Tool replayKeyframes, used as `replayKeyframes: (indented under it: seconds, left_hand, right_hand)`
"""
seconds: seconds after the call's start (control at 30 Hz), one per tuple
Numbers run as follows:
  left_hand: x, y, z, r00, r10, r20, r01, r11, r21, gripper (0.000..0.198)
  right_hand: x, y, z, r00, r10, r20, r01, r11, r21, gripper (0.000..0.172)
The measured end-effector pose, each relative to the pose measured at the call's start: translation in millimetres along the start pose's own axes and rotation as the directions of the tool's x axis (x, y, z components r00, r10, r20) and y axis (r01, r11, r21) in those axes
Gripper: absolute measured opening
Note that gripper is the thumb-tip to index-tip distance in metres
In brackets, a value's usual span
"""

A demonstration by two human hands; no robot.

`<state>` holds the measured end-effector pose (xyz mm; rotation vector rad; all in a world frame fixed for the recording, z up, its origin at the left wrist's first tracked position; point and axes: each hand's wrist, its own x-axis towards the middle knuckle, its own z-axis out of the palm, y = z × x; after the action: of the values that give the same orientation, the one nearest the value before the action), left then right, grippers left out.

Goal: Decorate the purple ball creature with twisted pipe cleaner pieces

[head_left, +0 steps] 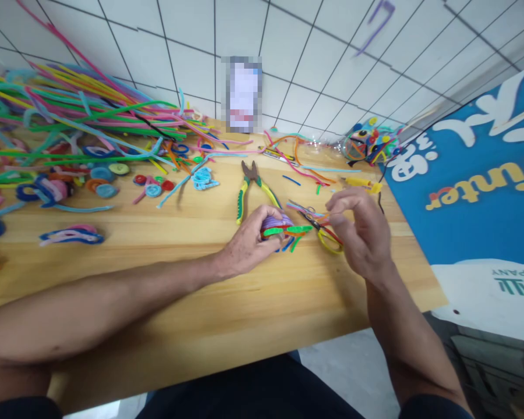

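My left hand (248, 241) is closed round a purple coiled pipe-cleaner piece (276, 221) that has green and red parts on its near side. To its right, my right hand (360, 233) is raised over the table, with thumb and fingertips brought together; whatever they pinch is too small to make out. Scissors with yellow handles (330, 240) lie between the hands, partly among short pipe-cleaner pieces. Pliers with green and yellow handles (241, 201) rest open on the wood just beyond my left hand.
Many coloured pipe cleaners (113, 125) are heaped at the left and back of the wooden table (179, 320). A phone (243, 96) leans on the tiled wall. A bag of colourful bits (371, 142) sits at back right, beside a blue printed board (475, 174).
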<state>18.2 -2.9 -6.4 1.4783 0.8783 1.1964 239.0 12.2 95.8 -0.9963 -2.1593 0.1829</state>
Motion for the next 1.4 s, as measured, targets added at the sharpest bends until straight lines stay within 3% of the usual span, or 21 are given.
replayKeyframes:
  seconds: [0.13, 0.2, 0.3, 0.37, 0.43, 0.6, 0.8, 1.4]
  left_hand:
    - [1, 1, -1.3, 0.999, -0.042, -0.010, 0.042, 0.999, -0.030, 0.028]
    - [3, 1, -2.7, 0.997, -0.081, -0.008, 0.080, 0.995, -0.054, 0.027]
    - [6, 2, -4.8, 0.993, -0.116, -0.024, 0.114, 0.990, -0.079, 0.025]
    - [8, 3, -5.9, 0.992, -0.117, -0.037, 0.113, 0.989, -0.093, 0.026]
    - [9, 4, -6.4, 0.992, -0.124, -0.039, 0.119, 0.986, -0.113, 0.027]
    - [10, 7, -6.5, 0.985, -0.166, -0.041, 0.160, 0.978, -0.132, 0.032]
    - [9, 3, -7.6, 0.990, -0.137, -0.036, 0.133, 0.985, -0.108, 0.027]
    - [7, 5, -6.1, 0.994, -0.107, -0.019, 0.105, 0.992, -0.076, 0.029]
  right_hand:
    - [-9, 23, 3, 0.954, 0.131, -0.268, -0.113, 0.990, 0.083, 0.031]
    - [-18, 29, 13, 0.940, 0.089, -0.330, -0.077, 0.996, 0.050, 0.028]
    - [-35, 27, 31, 0.959, -0.144, -0.245, 0.117, 0.986, -0.121, 0.004]
    - [-44, 21, 42, 0.956, -0.268, -0.120, 0.238, 0.946, -0.219, 0.017]
    - [-50, 16, 50, 0.951, -0.306, -0.034, 0.287, 0.921, -0.264, 0.031]
    - [-51, 12, 58, 0.959, -0.282, 0.020, 0.276, 0.922, -0.271, 0.042]
    - [-50, 11, 59, 0.963, -0.261, 0.063, 0.269, 0.932, -0.244, 0.047]
    - [-48, 5, 58, 0.965, -0.247, 0.084, 0.260, 0.934, -0.244, 0.044]
